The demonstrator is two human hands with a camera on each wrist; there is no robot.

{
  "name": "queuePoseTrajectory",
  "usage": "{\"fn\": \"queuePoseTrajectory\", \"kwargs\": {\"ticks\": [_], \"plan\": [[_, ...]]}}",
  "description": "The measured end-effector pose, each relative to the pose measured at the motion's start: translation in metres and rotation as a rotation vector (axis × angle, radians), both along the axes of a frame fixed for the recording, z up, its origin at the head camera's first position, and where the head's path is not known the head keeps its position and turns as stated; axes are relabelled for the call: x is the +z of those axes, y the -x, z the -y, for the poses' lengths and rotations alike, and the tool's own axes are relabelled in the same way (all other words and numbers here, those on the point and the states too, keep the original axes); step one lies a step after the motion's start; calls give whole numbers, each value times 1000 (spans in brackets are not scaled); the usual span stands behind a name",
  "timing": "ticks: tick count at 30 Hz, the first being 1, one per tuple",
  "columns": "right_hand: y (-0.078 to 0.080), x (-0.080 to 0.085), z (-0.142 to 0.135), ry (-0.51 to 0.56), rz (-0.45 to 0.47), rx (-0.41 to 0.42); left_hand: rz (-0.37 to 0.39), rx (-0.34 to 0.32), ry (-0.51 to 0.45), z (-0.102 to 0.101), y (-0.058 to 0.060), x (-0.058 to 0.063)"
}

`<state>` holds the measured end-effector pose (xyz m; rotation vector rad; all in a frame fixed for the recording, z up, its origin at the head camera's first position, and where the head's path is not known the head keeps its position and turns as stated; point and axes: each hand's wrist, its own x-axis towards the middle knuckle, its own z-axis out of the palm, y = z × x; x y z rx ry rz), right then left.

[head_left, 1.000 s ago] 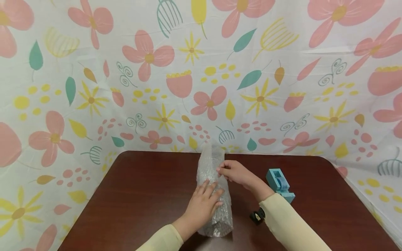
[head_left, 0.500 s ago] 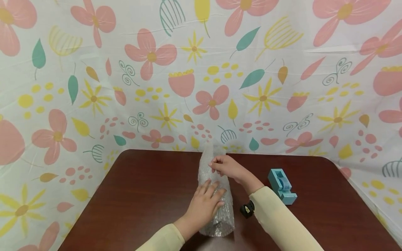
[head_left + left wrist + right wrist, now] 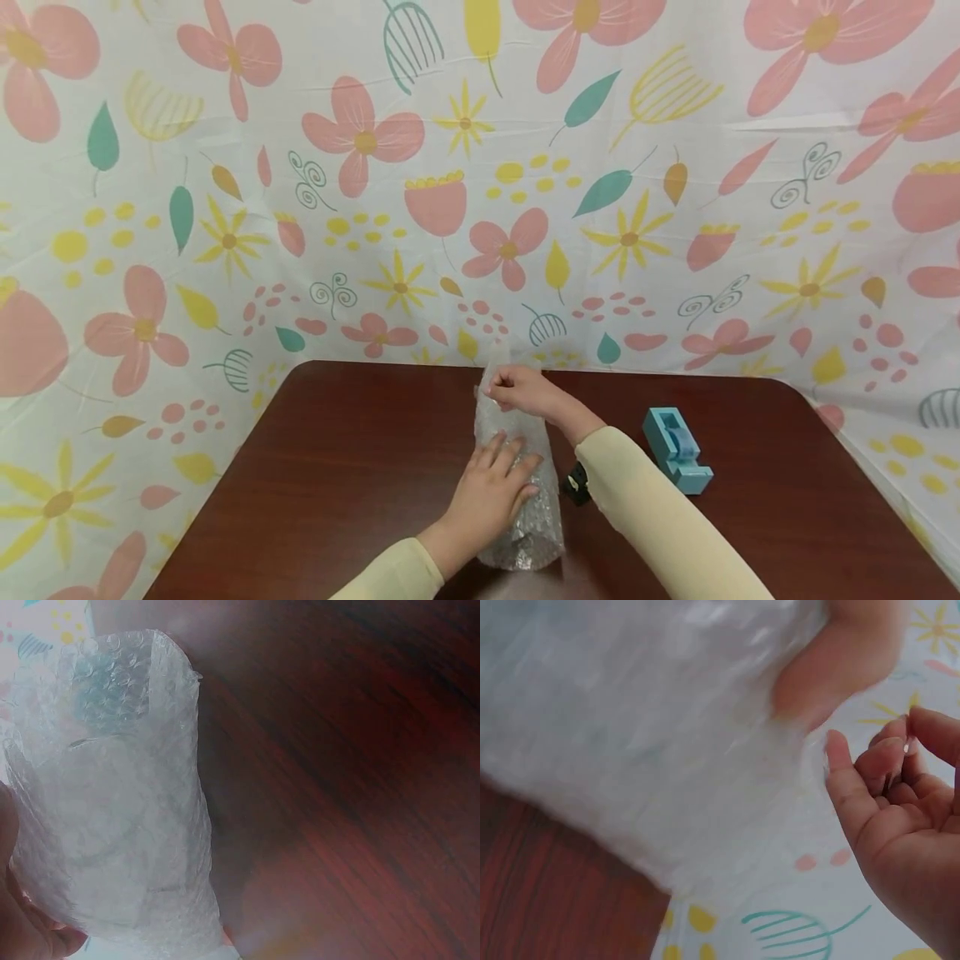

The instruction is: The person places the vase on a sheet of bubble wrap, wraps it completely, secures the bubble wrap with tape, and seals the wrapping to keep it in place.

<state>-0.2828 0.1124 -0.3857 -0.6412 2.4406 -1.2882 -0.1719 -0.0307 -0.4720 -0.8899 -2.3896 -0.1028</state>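
Note:
A roll of bubble wrap (image 3: 525, 500) lies lengthwise on the dark table, its near end showing as a round opening. My left hand (image 3: 491, 492) rests on its middle with the fingers spread out. Over the far part of the roll is my right hand (image 3: 525, 392), thumb and fingertips together. In the right wrist view, the right hand (image 3: 907, 787) pinches a small, shiny clear strip (image 3: 907, 748) that looks like tape. Bubble wrap (image 3: 127, 817) fills the left side of the left wrist view, with part of the left hand (image 3: 26, 907) at its edge.
A blue tape dispenser (image 3: 677, 450) stands on the table (image 3: 360, 467), right of the roll. Behind the table's far edge hangs a flowered cloth (image 3: 480, 192). A small black device (image 3: 577, 483) shows at the right wrist.
The right hand has moved left and a little farther away across the top of the roll. My left hand stays in place on the bubble wrap.

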Motion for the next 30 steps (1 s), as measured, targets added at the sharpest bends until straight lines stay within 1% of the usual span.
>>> {"fn": "queuePoseTrajectory", "kwargs": {"ticks": [4,7,12,15,19,25,30], "plan": [[7,-8,-7,-60,27,13,-3,10,3,0,0,-1],[11,-13,-12,-69,73,-4,-11,12,4,-1,1,-1],[14,-15,-13,-70,135,-46,-37,24,13,-5,0,0],[17,-15,-13,-88,174,-70,-21,34,29,-7,-1,3],[19,-13,-13,-126,193,-101,7,36,41,-9,-3,5],[19,-14,-13,-168,187,-128,-26,38,38,-11,0,1],[21,-17,-12,-255,140,-150,-7,38,43,-12,-1,1]]}}
